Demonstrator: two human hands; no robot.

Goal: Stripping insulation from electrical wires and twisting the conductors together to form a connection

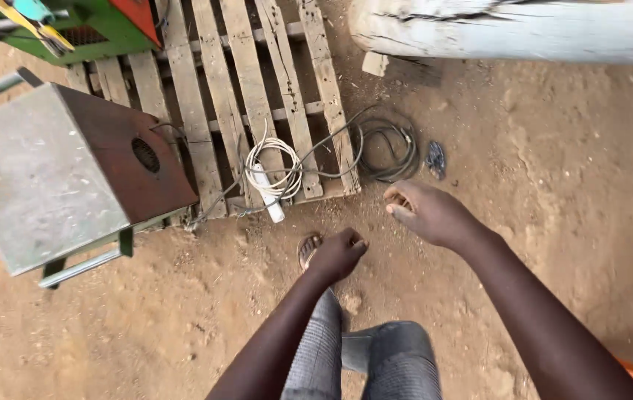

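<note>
The place is an outdoor workshop yard with a bare dirt floor (568, 192). A wooden pallet (257, 96) carries a metal-cased machine (64, 170), a coiled white cable (272, 167) and a black cable (387, 148). A weathered log (509, 30) lies nearby.

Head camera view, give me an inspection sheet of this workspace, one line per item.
Surface: bare dirt ground, wooden pallet lying on it.
Job's things: white power strip with coiled white cord on the pallet's near edge.
Clutter: small dark object on the dirt.
Grippers: left hand loosely curled, right hand open, both empty.
Cables: black cable looped beside the pallet.
Surroundings: metal box, green machine, whitish log.
</note>
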